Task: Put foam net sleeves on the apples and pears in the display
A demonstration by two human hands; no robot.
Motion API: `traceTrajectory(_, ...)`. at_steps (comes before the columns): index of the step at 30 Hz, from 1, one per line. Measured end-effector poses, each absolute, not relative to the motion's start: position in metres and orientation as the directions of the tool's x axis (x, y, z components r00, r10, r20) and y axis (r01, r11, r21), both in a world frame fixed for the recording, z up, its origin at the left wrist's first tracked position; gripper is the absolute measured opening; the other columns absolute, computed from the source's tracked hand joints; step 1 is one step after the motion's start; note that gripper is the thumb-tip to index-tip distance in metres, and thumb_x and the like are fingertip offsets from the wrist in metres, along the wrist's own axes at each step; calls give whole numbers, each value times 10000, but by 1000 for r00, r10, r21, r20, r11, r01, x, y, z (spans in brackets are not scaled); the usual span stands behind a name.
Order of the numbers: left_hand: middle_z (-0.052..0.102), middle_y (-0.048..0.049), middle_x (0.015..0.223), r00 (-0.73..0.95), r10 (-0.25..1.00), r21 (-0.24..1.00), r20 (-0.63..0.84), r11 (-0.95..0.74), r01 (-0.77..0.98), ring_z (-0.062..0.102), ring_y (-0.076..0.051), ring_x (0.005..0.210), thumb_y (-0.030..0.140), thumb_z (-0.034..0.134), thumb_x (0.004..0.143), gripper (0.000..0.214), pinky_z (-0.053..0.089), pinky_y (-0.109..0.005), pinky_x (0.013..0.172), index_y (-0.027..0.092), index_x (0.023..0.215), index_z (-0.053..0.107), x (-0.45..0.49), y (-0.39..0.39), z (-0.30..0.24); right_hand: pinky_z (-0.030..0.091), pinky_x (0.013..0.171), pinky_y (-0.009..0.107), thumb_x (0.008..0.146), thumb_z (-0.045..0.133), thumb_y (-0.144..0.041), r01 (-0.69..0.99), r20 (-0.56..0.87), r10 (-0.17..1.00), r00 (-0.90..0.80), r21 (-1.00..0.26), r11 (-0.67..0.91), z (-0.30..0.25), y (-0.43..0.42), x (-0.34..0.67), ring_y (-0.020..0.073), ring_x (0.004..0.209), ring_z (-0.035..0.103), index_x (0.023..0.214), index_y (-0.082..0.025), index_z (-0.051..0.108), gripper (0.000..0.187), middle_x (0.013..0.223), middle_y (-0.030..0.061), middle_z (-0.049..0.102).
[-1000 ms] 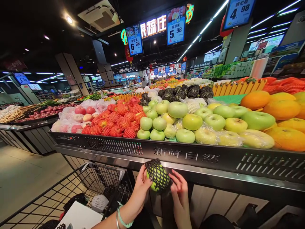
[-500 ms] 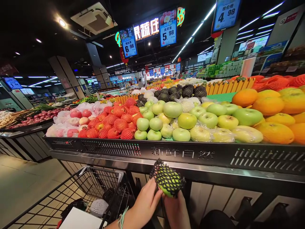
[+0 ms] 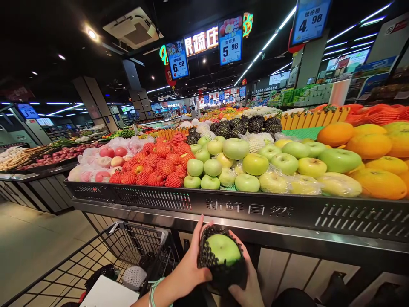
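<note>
Supermarket produce section, price signs (image 3: 230, 40) (hung overhead), heaped fruit (image 3: 235, 148)

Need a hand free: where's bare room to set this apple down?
Bare: the green mat strip between yellow fence, oranges and green apples; the narrow metal ledge right of the held apple, below the black panel. Crowded: behind that panel, with red-netted fruit.

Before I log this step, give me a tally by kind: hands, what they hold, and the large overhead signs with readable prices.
Hands: 2 (left hand, right hand)
Green apple: 1
Black net around it: 1
Signs: 3 (6.98 sign, 5.98 sign, 4.98 sign)
Total: 7
</note>
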State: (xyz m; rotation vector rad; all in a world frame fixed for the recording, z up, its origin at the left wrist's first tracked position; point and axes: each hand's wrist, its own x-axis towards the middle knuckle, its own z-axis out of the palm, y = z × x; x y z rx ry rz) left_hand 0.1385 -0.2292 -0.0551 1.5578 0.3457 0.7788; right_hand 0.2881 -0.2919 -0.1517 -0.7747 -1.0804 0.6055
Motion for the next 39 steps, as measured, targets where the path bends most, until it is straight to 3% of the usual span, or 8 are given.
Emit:
traceTrajectory(3,364,-188,1501,768,605,966,209,-4,-259,382,-356,1376,582,819,587,1210,287,-501,1134,267,1510,103,141,-237,-56,474,1042,414,707,749,-556,-35,584,742,329,-778,627,-139,-298,285,332,1335,455,1468,-274,370,896,1510,98,409)
traceTrajectory(8,436,-161,1455,683,691,953,237,-30,-300,407,-372,1351,412,939,471,1227,232,-498,1156,282,1463,230,149,-242,-73,415,1093,441,782,648,-606,-101,500,755,423,-803,588,-143,-301,280,314,1402,353,1463,-326,373,786,1546,55,353)
traceTrajectory(11,499,-142,1400,602,781,953,167,28,-302,436,-357,1323,397,925,505,1242,237,-488,1151,282,1487,173,154,-243,-75,381,1117,432,879,581,-510,-184,388,800,458,-839,513,-152,-300,278,278,1419,328,1456,-342,384,632,1554,30,336)
traceTrajectory(14,548,-135,1349,577,815,916,46,196,-350,500,-332,1263,408,863,603,1153,300,-476,1114,255,1500,154,155,-240,-67,375,1110,486,861,643,-424,-250,312,894,321,-883,398,-152,-296,279,280,1383,397,1506,-362,241,762,1543,45,356)
traceTrajectory(16,573,-112,1326,602,796,870,-63,339,-358,530,-299,1239,367,811,677,1057,325,-461,1098,272,1501,155,153,-237,-60,319,1127,547,779,744,-359,-139,317,903,290,-920,367,-148,-293,284,308,1382,393,1511,-347,235,891,1525,62,387)
traceTrajectory(19,591,-78,1308,660,742,830,-119,440,-344,528,-264,1247,296,796,694,951,320,-429,1104,297,1475,252,150,-233,-57,238,1153,588,615,865,-257,157,424,815,395,-905,394,-144,-286,294,363,1415,312,1453,-301,400,959,1535,79,363)
traceTrajectory(25,607,-64,1286,730,678,833,-87,451,-320,542,-269,1228,250,835,658,810,347,-433,1069,306,1367,448,151,-231,-65,467,1017,522,550,886,-193,272,545,773,325,-837,476,-144,-282,305,373,1225,550,1273,-297,614,780,1323,87,595)
traceTrajectory(39,620,-55,1280,702,712,799,-14,431,-421,517,-264,1261,367,832,679,726,296,-423,1110,337,1324,502,157,-252,-70,466,1011,411,770,743,-204,391,700,590,401,-714,581,-130,-298,285,264,1231,528,1346,-385,478,659,1357,39,512)
